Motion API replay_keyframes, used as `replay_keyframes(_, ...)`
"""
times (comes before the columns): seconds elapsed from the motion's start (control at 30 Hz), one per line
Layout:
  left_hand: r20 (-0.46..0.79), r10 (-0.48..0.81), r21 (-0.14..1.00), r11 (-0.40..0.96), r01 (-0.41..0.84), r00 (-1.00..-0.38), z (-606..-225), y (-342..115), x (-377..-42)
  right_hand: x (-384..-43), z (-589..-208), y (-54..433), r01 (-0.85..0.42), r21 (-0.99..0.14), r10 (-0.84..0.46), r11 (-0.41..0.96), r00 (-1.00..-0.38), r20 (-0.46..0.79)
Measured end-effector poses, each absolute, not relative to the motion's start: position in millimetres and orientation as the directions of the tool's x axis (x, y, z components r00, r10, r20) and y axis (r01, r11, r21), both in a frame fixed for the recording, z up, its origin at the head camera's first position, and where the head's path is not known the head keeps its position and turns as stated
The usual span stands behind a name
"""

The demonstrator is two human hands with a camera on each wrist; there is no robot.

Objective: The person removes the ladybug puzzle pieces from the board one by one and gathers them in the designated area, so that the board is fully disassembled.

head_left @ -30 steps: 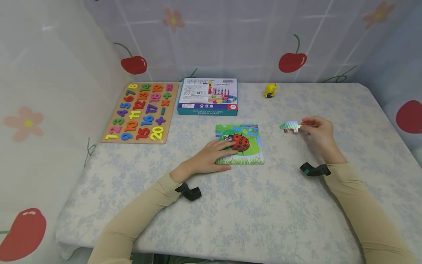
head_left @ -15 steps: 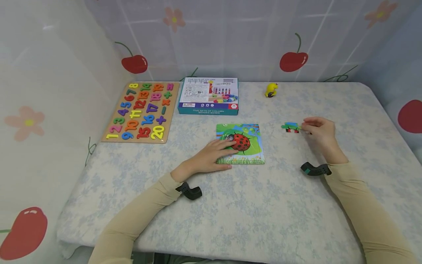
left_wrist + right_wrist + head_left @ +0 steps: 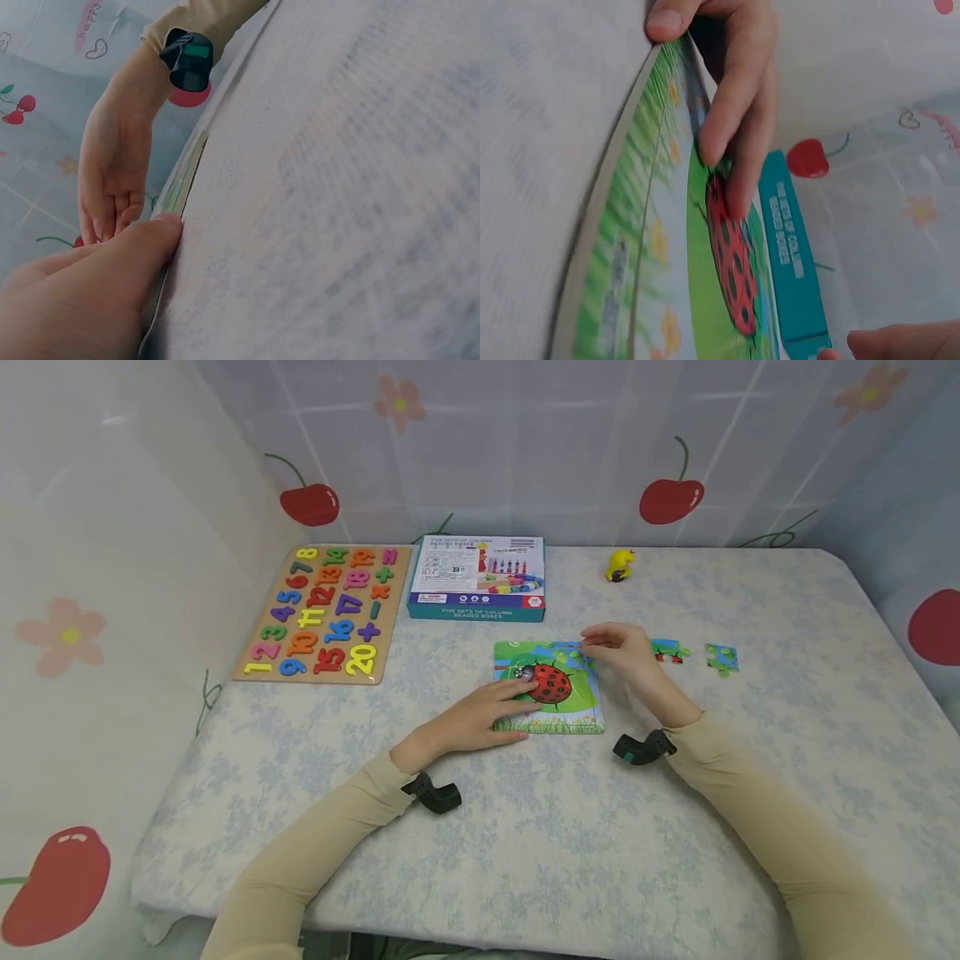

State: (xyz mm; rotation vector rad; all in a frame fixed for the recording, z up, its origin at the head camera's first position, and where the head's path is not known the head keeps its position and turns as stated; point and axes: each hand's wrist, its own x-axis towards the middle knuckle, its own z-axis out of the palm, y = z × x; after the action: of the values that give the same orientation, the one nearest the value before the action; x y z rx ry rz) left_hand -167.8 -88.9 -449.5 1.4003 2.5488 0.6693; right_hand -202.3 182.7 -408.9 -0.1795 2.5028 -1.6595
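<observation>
Ladybird puzzle (image 3: 552, 683): on worktop (image 3: 525, 843); likely light, stiff, best taken by its edges. Left hand (image 3: 480, 718): fingers extended, resting on it. Right hand (image 3: 626, 658): at its far right corner; cannot tell whether it pinches anything.

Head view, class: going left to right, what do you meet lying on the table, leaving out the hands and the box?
Number board → ladybug puzzle → yellow toy → red-marked puzzle piece → blue-and-green puzzle piece.

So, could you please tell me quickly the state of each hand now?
Left hand: open, resting on the flat, square, green-and-blue ladybird puzzle.
Right hand: open, at the puzzle's far right corner; no held thing visible.
</observation>
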Motion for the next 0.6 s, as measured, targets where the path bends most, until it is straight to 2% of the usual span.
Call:
replay_keyframes(0.23,0.124,0.851,0.452,0.410,0.792,-0.511,-452,-89,-170,-212,-415,135,-0.038,-0.896,-0.282,0.443,-0.954,-0.098)
replay_keyframes(0.43,0.137,0.851,0.465,0.397,0.791,-0.507,-452,-89,-170,-206,-417,116,-0.065,-0.882,-0.286,0.468,-0.955,-0.082)
replay_keyframes(0.6,0.131,0.848,0.475,0.401,0.783,-0.514,-452,-89,-170,-202,-416,109,-0.027,-0.901,-0.250,0.433,-0.964,-0.092)
